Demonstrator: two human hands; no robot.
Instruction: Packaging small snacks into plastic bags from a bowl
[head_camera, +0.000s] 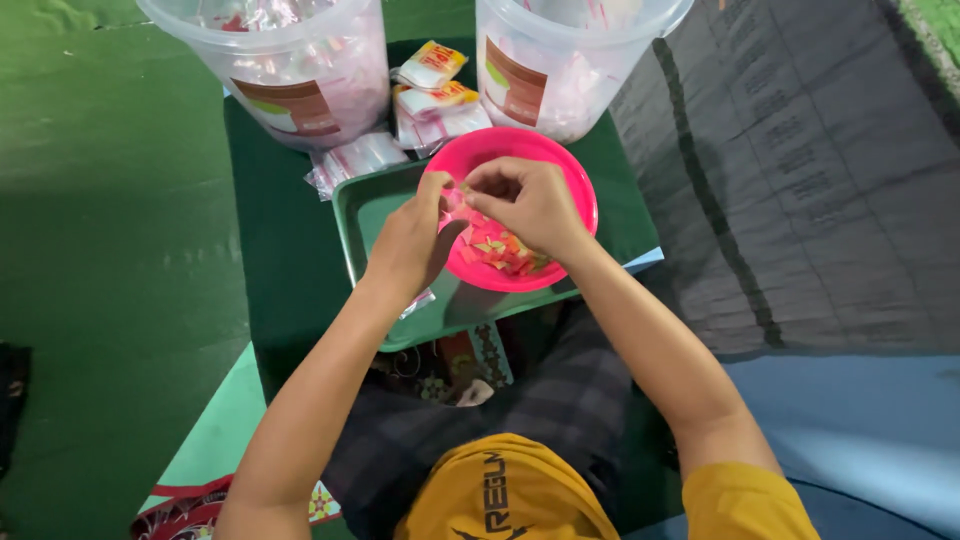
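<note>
Hands (480, 215) — pink bowl (575, 180), coloured bits (500, 250)

Pink bowl (575, 165) glossy smooth plastic; green tray (365, 215) smooth plastic; far buckets (300, 70) clear glossy plastic; small bags (360, 158) shiny film.

A small clear packet (455, 197) sat pinched above a pink bowl (575, 185) (holding red, orange and pale bits (500, 250)).

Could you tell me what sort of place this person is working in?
Probably an informal, floor-level packing spot, perhaps at home. The person sits low behind a green tray holding a pink bowl of small coloured pieces, with two clear plastic buckets of sealed packets and a dark mat alongside.
</note>
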